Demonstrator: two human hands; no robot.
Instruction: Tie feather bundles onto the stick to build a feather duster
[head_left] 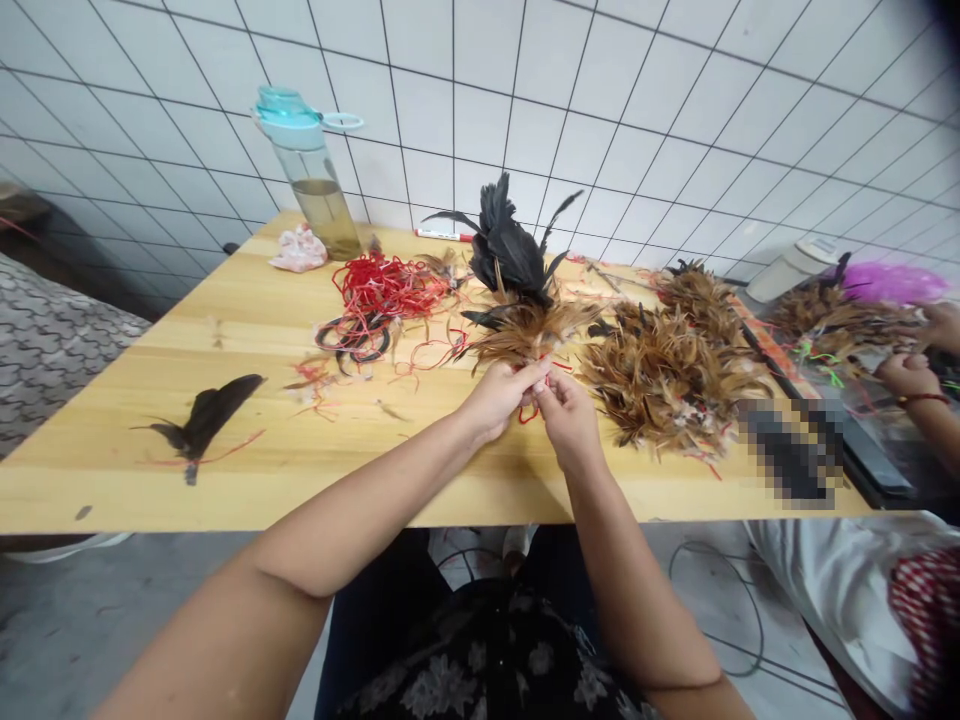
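My left hand and my right hand meet over the wooden table, both pinched round the base of a bundle of brown feathers that fans away from me. A red string loops between my fingers at the bundle's base. Just beyond stands a tuft of black feathers. A tangle of red strings lies to the left of my hands.
A heap of brown feather bundles lies to the right. One dark feather bundle rests at the left. A water bottle and crumpled paper stand at the back. Another person's hands work feathers at far right.
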